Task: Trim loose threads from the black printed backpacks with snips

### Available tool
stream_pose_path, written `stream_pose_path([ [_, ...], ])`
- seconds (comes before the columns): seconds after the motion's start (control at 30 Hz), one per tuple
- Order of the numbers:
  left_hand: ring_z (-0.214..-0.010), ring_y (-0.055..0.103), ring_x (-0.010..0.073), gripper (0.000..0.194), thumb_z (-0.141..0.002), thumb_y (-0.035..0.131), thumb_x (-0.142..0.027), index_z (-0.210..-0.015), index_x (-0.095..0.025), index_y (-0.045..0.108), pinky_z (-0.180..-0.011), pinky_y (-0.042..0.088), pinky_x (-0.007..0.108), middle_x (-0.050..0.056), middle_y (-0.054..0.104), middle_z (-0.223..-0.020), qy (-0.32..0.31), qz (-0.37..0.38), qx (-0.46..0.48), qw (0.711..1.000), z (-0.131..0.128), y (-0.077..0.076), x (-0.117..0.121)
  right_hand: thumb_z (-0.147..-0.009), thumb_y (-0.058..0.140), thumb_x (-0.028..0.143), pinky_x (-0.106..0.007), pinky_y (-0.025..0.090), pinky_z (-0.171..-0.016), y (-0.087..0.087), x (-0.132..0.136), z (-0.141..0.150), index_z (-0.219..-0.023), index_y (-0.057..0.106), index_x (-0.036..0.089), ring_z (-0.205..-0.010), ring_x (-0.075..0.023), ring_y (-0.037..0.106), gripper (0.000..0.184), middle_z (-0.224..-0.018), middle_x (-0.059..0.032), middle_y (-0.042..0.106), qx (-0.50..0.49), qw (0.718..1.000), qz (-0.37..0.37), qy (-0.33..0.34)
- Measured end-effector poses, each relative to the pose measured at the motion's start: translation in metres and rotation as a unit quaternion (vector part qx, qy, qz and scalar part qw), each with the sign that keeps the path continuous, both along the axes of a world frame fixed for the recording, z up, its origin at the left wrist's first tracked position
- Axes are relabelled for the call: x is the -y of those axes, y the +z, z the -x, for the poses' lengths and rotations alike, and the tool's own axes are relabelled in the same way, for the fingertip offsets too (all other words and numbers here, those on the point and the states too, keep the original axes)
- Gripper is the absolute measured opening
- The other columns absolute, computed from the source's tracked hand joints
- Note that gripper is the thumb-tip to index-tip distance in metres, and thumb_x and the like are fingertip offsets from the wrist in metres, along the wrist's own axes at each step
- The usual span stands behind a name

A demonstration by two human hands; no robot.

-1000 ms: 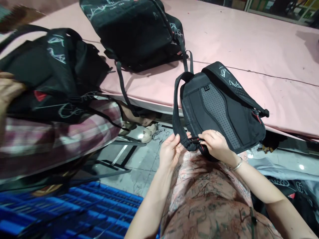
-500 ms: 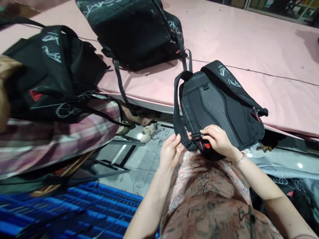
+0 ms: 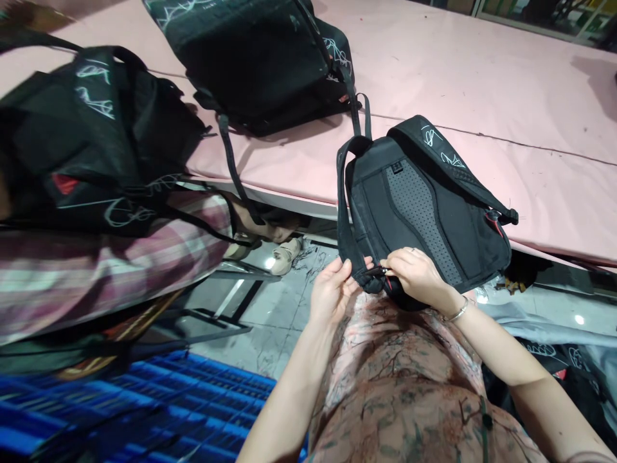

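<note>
Backpack [image 3: 419, 199] lies with its padded back panel up, tilted over the near edge of the pink worktop [image 3: 482, 83], its lower end at the person's lap. The left hand [image 3: 332, 289] pinches the lower part of one shoulder strap [image 3: 348, 241] between its fingers. The right hand [image 3: 417, 273], just beside it, grips a small dark item [image 3: 376, 271] against the bunched end of that strap; whether it is a cutting tool or a fitting is too small to tell.

If the item is sharp, the likeliest trouble is a slip: the left fingertips are very near it, and the dark, folded fabric hides what it touches, so skin or good stitching could be nicked. A hard pull could also drag the bag off the edge, since part of it overhangs. Narrow webbing [image 3: 355, 109] from the larger black bag [image 3: 260, 71] reaches the backpack's top and might snag; I cannot tell whether they are joined. A co-worker's bag [image 3: 43, 135] lies well apart, to the left.
</note>
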State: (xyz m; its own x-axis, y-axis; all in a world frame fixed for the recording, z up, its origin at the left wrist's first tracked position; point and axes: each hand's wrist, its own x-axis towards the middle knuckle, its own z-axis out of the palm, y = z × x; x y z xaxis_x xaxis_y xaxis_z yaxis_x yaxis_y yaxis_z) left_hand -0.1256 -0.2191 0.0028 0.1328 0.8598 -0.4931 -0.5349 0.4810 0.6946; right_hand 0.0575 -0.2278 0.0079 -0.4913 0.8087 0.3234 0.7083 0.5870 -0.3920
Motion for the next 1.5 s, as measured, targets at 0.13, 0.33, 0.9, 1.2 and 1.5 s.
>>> stream_pose_path([
  [0.13, -0.077, 0.068, 0.0231, 0.025, -0.072, 0.065, -0.018, -0.095, -0.007, 0.060, -0.064, 0.057, 0.028, 0.016, 0.070, -0.088, 0.004, -0.005, 0.005, 1.000, 0.000, 0.000, -0.001, -0.090, 0.044, 0.021, -0.029, 0.040, -0.075, -0.003, 0.002, -0.001, -0.090, 0.061, 0.018, -0.082, -0.0167, 0.054, 0.017, -0.088, -0.0063, 0.063, -0.016, 1.000, -0.003, -0.006],
  [0.33, -0.079, 0.068, 0.0233, 0.024, -0.073, 0.064, -0.017, -0.096, -0.008, 0.060, -0.067, 0.057, 0.030, 0.016, 0.070, -0.088, -0.001, 0.009, 0.000, 1.000, 0.000, 0.002, -0.002, -0.089, 0.045, 0.020, -0.030, 0.039, -0.075, 0.002, 0.001, -0.001, -0.101, 0.058, 0.017, -0.085, -0.0178, 0.053, 0.018, -0.093, -0.0072, 0.062, 0.020, 1.000, -0.007, 0.021],
  [0.9, -0.071, 0.068, 0.0183, 0.018, -0.075, 0.059, -0.012, -0.092, -0.009, 0.062, -0.065, 0.057, 0.026, 0.012, 0.071, -0.082, 0.016, 0.019, 0.010, 1.000, -0.002, 0.006, -0.002, -0.090, 0.044, 0.023, -0.031, 0.044, -0.078, 0.007, -0.006, -0.001, -0.090, 0.058, 0.017, -0.083, -0.0174, 0.055, 0.015, -0.085, -0.0060, 0.062, -0.117, 0.992, 0.038, 0.024],
  [1.2, -0.075, 0.068, 0.0210, 0.019, -0.076, 0.059, -0.013, -0.094, -0.007, 0.061, -0.070, 0.057, 0.030, 0.015, 0.071, -0.084, 0.006, 0.020, 0.006, 1.000, -0.004, 0.005, -0.001, -0.092, 0.041, 0.025, -0.029, 0.040, -0.074, 0.011, -0.008, -0.001, -0.093, 0.058, 0.016, -0.082, -0.0176, 0.053, 0.019, -0.089, -0.0068, 0.062, 0.010, 0.998, 0.015, 0.066],
  [1.5, -0.075, 0.068, 0.0200, 0.022, -0.076, 0.059, -0.014, -0.097, -0.008, 0.060, -0.068, 0.057, 0.028, 0.014, 0.071, -0.088, 0.005, 0.007, 0.005, 1.000, -0.005, 0.006, 0.000, -0.090, 0.043, 0.018, -0.029, 0.037, -0.069, 0.009, -0.005, 0.002, -0.089, 0.059, 0.017, -0.076, -0.0166, 0.051, 0.017, -0.083, -0.0049, 0.062, 0.025, 0.999, -0.002, 0.032],
])
